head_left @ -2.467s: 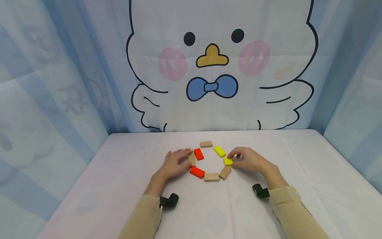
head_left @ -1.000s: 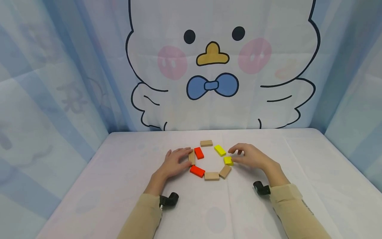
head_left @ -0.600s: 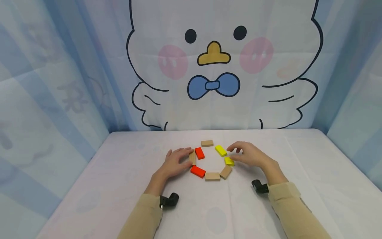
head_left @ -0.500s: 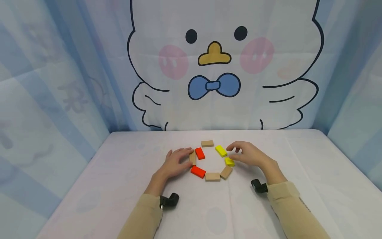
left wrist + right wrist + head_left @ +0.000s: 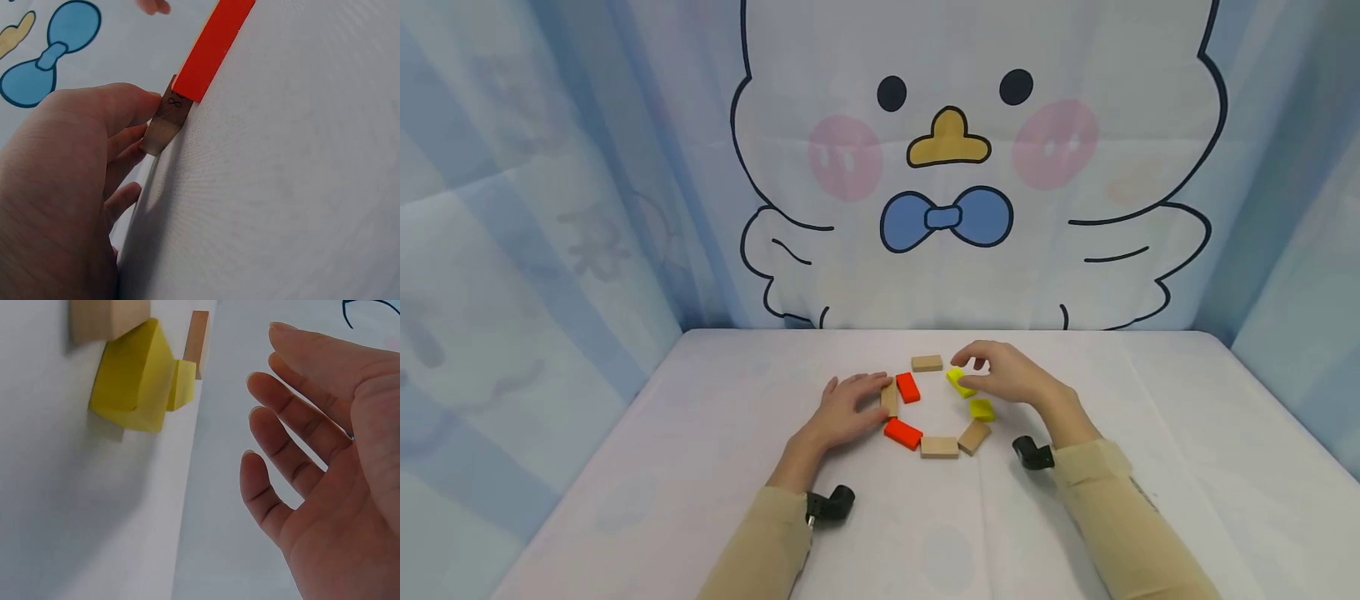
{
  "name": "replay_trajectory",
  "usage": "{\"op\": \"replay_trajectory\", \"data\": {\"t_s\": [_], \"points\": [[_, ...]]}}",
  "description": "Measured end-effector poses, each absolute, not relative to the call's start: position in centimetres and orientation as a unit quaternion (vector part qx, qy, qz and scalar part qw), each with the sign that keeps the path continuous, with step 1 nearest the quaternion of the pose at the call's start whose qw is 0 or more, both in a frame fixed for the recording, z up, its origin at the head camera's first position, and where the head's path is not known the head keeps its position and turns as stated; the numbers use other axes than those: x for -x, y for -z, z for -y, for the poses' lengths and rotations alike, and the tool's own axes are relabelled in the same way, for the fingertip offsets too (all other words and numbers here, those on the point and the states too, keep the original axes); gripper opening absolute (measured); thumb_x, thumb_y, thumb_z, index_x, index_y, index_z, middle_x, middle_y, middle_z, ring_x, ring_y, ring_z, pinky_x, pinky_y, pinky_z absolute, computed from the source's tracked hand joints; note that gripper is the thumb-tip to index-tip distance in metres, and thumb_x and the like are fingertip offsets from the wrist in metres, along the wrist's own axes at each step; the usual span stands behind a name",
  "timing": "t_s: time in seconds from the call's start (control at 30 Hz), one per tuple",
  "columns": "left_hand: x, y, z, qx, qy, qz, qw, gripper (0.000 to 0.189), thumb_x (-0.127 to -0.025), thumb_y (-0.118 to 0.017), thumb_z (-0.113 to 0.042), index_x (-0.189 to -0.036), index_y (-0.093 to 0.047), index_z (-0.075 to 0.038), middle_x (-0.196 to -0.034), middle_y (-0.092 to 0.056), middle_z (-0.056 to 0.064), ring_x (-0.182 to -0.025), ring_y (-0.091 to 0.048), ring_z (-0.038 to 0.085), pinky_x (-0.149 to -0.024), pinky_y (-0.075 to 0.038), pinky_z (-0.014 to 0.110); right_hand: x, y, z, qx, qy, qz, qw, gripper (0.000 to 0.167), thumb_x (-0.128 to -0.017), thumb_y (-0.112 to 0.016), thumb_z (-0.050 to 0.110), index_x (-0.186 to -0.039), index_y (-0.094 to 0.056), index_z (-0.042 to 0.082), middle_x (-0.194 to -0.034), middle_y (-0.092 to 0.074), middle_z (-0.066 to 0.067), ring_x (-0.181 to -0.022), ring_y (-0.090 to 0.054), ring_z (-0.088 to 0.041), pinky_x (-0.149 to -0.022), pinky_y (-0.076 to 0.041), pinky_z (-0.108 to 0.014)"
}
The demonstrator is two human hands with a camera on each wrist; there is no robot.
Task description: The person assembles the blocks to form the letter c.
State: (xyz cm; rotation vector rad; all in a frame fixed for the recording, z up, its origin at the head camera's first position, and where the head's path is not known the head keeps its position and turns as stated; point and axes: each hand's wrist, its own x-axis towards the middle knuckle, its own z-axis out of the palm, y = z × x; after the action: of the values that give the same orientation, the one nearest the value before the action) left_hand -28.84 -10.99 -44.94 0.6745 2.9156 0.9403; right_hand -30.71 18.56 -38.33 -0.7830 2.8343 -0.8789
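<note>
Thumb and fingers of my left hand (image 5: 842,412) hold a plain wooden block (image 5: 889,398) at the left side of a ring of small blocks. In the left wrist view a dark mark shows on this wooden block (image 5: 170,115), with a red block (image 5: 212,53) against its end. My right hand (image 5: 1011,375) hovers with loosely bent fingers and nothing in them. In the head view it partly covers the far yellow block (image 5: 956,378). The near yellow block (image 5: 982,410) lies just in front, with its top looking slanted in the right wrist view.
Two red blocks, one inner (image 5: 907,387) and one front (image 5: 903,433), lie by the left hand. Wooden blocks lie at the front (image 5: 939,447), front right (image 5: 974,437) and back (image 5: 927,363). A white cloth (image 5: 700,467) covers the table; a printed curtain stands behind.
My right hand has let go of the near yellow block and moved up and left, over the far yellow block. The left hand stays at its wooden block. The head view has shifted slightly.
</note>
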Motion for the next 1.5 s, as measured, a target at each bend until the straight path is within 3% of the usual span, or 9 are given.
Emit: {"op": "replay_trajectory", "data": {"t_s": [0.3, 0.7, 1.13, 1.5], "points": [[28.8, 44.8, 11.0, -0.212, -0.302, -0.929, 0.009, 0.053, -0.096, -0.063, -0.033, -0.146, -0.057, -0.018, -0.151, -0.050, 0.002, -0.143, -0.037, 0.030, -0.117, -0.005, 0.063, 31.6, 37.4, -15.8, 0.265, 0.286, -0.919, 0.050, 0.034, -0.094, -0.072, 0.019, -0.125, -0.068, 0.005, -0.122, -0.066, -0.011, -0.107, -0.055, -0.030, -0.085, -0.051, -0.038], [29.1, 45.0, 11.1, -0.218, -0.302, -0.928, 0.013, 0.053, -0.096, -0.062, -0.034, -0.146, -0.056, -0.019, -0.152, -0.049, 0.001, -0.143, -0.036, 0.029, -0.118, -0.005, 0.062, 32.4, 36.9, -13.4, 0.263, 0.293, -0.916, 0.075, 0.034, -0.095, -0.071, 0.021, -0.126, -0.069, 0.006, -0.118, -0.065, -0.007, -0.104, -0.054, -0.027, -0.080, -0.053, -0.034], [28.8, 44.7, 11.2, -0.222, -0.301, -0.927, 0.011, 0.054, -0.095, -0.061, -0.034, -0.147, -0.055, -0.018, -0.152, -0.049, 0.002, -0.143, -0.036, 0.029, -0.117, -0.005, 0.063, 33.8, 38.0, -12.0, 0.244, 0.273, -0.919, 0.142, 0.034, -0.092, -0.074, 0.016, -0.125, -0.069, 0.010, -0.121, -0.063, -0.008, -0.107, -0.055, -0.027, -0.091, -0.051, -0.041], [28.9, 44.7, 11.2, -0.215, -0.299, -0.929, 0.016, 0.055, -0.096, -0.061, -0.035, -0.148, -0.054, -0.019, -0.153, -0.048, 0.001, -0.144, -0.035, 0.031, -0.117, -0.004, 0.063, 34.0, 38.2, -11.4, 0.240, 0.243, -0.925, 0.166, 0.036, -0.089, -0.077, 0.014, -0.124, -0.069, 0.016, -0.129, -0.060, -0.009, -0.116, -0.053, -0.030, -0.098, -0.049, -0.049]]}}
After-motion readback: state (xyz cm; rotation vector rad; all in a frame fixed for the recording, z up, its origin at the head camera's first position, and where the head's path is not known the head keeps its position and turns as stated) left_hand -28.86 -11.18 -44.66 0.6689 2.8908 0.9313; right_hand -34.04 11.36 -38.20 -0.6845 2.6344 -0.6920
